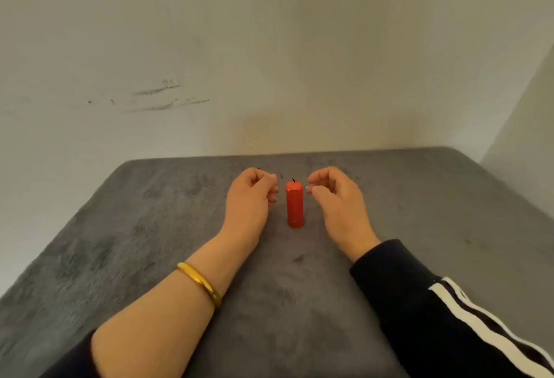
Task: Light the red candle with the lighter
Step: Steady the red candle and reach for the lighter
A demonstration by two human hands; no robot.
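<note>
The red candle (294,204) stands upright on the grey, fuzzy-covered counter (150,243) a little right of the frame's centre, its dark wick (293,180) unlit, with one hand on each side and neither touching it. Left of it, the left hand (250,198), a gold bangle (200,283) on its bare forearm, has its fingers curled in; whether that grip holds anything I cannot tell. Right of it, the right hand (335,201), coming from a dark sleeve (419,302) with white stripes, has its grip pinched together on a small, pale, shiny object (308,188) near the candle's top, too small to identify.
</note>
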